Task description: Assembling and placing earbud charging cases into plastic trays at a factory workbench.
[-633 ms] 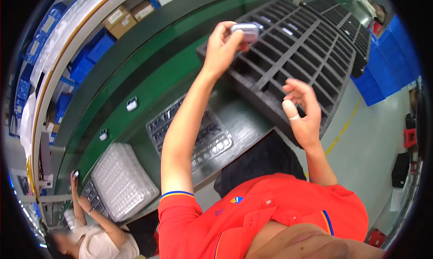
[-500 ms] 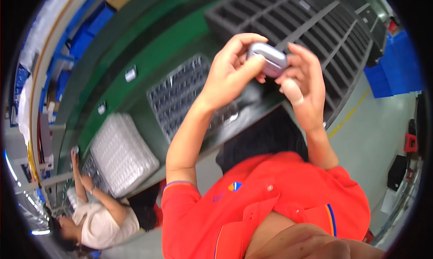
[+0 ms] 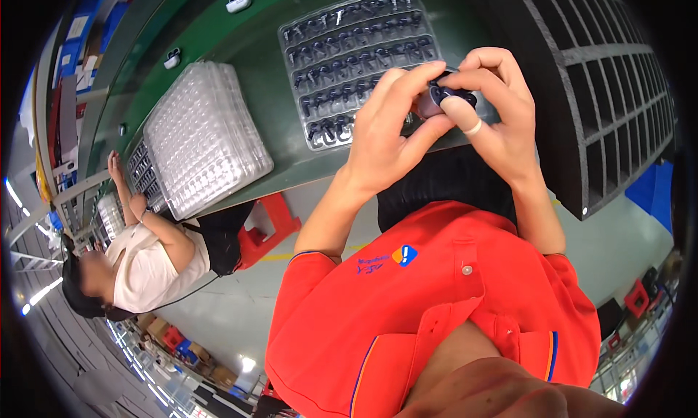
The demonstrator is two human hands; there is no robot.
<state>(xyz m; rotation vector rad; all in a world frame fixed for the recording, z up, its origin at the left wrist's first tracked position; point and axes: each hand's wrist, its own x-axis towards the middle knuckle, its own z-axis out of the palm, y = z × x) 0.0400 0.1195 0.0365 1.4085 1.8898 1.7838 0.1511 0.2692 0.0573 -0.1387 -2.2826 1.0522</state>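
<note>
Above the table's near edge, my left hand (image 3: pixel 400 120) is closed around a glossy purplish-grey earbud charging case (image 3: pixel 430 106). My right hand (image 3: pixel 498 105) meets it from the other side, fingers and thumb closed on the dark part of the case (image 3: pixel 465 96); a pale finger cot covers that thumb. The case seems open, with dark insides showing, but fingers hide much of it. Just beyond my left hand lies a clear plastic tray (image 3: pixel 314 45) holding rows of dark earbuds (image 3: pixel 363 56).
A stack of clear trays (image 3: pixel 203 138) stands on the green table (image 3: pixel 273 123) to the left. White cases (image 3: pixel 238 1) sit along the green strip behind. At right rises a black divided foam box (image 3: pixel 574 90). A co-worker (image 3: pixel 156 261) sits at far left near a red stool (image 3: pixel 269 229).
The view has turned, bringing the earbud tray nearer the middle. The case was closed between my hands; now it looks open, with my right fingers brought in against it.
</note>
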